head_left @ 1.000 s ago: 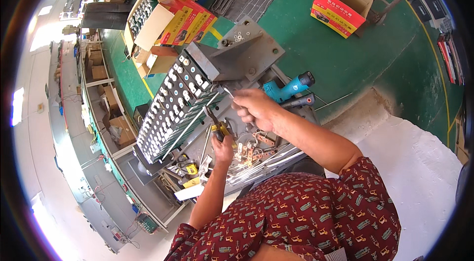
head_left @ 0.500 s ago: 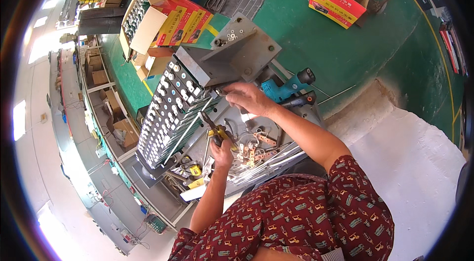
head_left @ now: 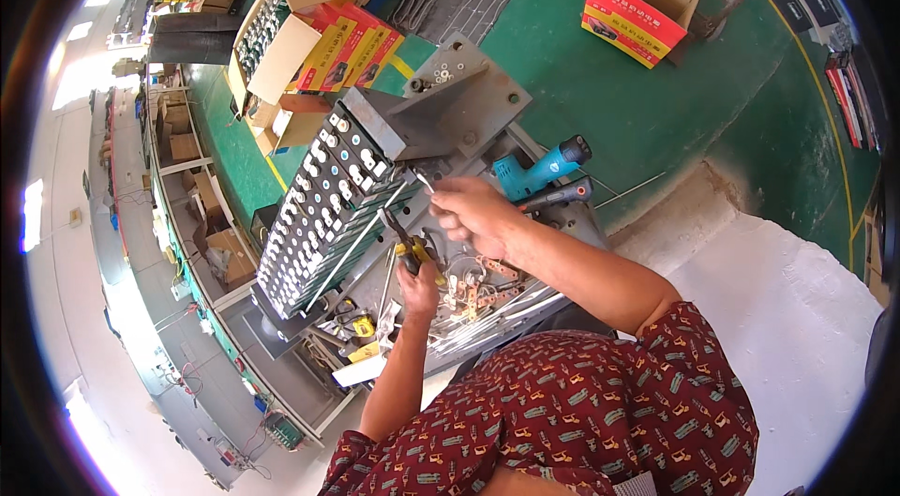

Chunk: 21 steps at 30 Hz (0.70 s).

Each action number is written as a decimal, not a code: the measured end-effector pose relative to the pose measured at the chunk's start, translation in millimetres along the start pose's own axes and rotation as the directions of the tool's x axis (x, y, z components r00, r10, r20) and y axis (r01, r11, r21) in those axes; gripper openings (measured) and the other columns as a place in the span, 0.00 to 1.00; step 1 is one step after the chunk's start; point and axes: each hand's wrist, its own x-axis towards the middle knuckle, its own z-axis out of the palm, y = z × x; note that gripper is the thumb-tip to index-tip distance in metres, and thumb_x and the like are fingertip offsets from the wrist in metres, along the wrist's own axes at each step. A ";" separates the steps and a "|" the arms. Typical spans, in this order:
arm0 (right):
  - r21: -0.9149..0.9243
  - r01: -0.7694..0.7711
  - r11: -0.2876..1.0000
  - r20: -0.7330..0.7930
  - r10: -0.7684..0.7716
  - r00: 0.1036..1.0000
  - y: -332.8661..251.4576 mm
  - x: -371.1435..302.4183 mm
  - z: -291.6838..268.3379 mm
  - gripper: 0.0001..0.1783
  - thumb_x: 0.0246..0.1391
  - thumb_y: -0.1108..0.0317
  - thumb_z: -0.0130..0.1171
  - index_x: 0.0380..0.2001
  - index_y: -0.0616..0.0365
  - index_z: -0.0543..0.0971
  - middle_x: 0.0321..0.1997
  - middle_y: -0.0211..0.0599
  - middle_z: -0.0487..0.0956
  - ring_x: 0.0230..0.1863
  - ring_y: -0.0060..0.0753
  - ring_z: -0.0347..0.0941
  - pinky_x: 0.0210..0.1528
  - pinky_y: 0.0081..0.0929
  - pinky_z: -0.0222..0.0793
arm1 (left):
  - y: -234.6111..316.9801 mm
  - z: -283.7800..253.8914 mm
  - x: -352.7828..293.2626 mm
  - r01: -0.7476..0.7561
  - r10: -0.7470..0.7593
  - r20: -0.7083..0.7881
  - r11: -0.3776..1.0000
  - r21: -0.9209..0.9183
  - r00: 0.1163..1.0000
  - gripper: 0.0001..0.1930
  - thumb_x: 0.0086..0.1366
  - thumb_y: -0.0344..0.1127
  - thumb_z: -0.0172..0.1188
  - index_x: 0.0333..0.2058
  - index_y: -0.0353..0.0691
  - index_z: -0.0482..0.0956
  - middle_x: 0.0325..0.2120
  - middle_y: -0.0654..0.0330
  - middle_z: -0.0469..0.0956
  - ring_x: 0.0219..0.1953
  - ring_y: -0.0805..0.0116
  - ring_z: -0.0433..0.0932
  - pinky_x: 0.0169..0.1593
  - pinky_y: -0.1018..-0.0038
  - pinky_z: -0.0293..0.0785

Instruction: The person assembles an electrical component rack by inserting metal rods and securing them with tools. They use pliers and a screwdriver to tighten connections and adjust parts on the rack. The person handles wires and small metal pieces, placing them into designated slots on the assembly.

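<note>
My left hand [head_left: 418, 290] is closed round the yellow-and-black handles of a pair of pliers [head_left: 403, 241]. The jaws point up, beside the row of black battery cells [head_left: 323, 191] with pale terminals. My right hand [head_left: 476, 213] is closed, its fingertips at the end of a thin, shiny metal piece [head_left: 424, 181] too small to name. That piece lies near the lower edge of a grey steel bracket [head_left: 380, 126] clamped against the end of the cells. A teal cordless drill [head_left: 539, 170] lies just beyond my right wrist, with a dark-handled tool [head_left: 562, 193] beside it.
Copper strips [head_left: 469, 294], wire loops and metal rods clutter the bench below my hands. A yellow tape measure [head_left: 364, 325] lies at the left. Loose washers [head_left: 441, 74] sit on the bracket's far plate. Cartons [head_left: 328, 51] stand on the floor behind; an open red-and-yellow box [head_left: 637, 13] is far right.
My right hand has drawn back slightly to the right and down from the bracket, and the thin metal piece shows at its fingertips. The left hand keeps the pliers nearly in place.
</note>
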 end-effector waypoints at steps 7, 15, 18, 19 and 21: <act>-0.265 0.272 0.925 0.153 -0.238 0.959 21.8 25.0 -38.2 0.17 0.63 0.63 0.58 0.50 0.62 0.75 0.28 0.26 0.72 0.21 0.12 0.60 0.20 0.15 0.53 | 4.2 -1.6 -2.6 0.066 -0.061 0.063 0.995 -0.080 0.996 0.16 0.55 0.30 0.49 0.43 0.31 0.73 0.30 0.59 0.75 0.30 0.70 0.73 0.36 0.73 0.73; -0.364 0.562 0.743 0.398 -0.421 0.815 15.8 69.8 -63.4 0.17 0.63 0.62 0.58 0.49 0.63 0.76 0.31 0.28 0.75 0.27 0.14 0.67 0.25 0.15 0.61 | 15.0 3.7 -2.0 0.060 -0.051 0.059 0.985 -0.163 0.997 0.12 0.60 0.30 0.51 0.42 0.32 0.73 0.30 0.60 0.75 0.29 0.73 0.72 0.34 0.76 0.71; -0.412 0.551 0.726 0.307 -0.459 0.834 18.6 56.5 -47.6 0.13 0.63 0.63 0.57 0.44 0.62 0.76 0.29 0.27 0.73 0.26 0.14 0.65 0.24 0.14 0.59 | 10.2 1.1 -0.6 0.059 -0.052 0.058 0.991 -0.117 0.997 0.12 0.60 0.30 0.51 0.42 0.33 0.73 0.30 0.60 0.75 0.31 0.72 0.73 0.35 0.76 0.71; -0.373 0.404 0.836 0.186 -0.359 0.915 21.1 48.4 -36.9 0.12 0.63 0.64 0.57 0.42 0.61 0.76 0.29 0.27 0.72 0.25 0.14 0.64 0.23 0.14 0.58 | 3.5 -1.8 0.9 0.064 -0.058 0.058 0.993 -0.102 0.997 0.12 0.60 0.30 0.51 0.42 0.33 0.73 0.30 0.60 0.75 0.31 0.72 0.73 0.36 0.75 0.71; -0.215 0.108 0.971 -0.023 -0.115 0.993 16.2 25.8 -10.1 0.08 0.63 0.65 0.56 0.37 0.60 0.75 0.27 0.25 0.70 0.23 0.14 0.61 0.22 0.14 0.55 | -1.5 -7.8 -0.2 0.076 -0.073 0.067 0.996 -0.039 0.995 0.13 0.61 0.31 0.52 0.43 0.33 0.72 0.31 0.59 0.76 0.32 0.71 0.75 0.36 0.75 0.72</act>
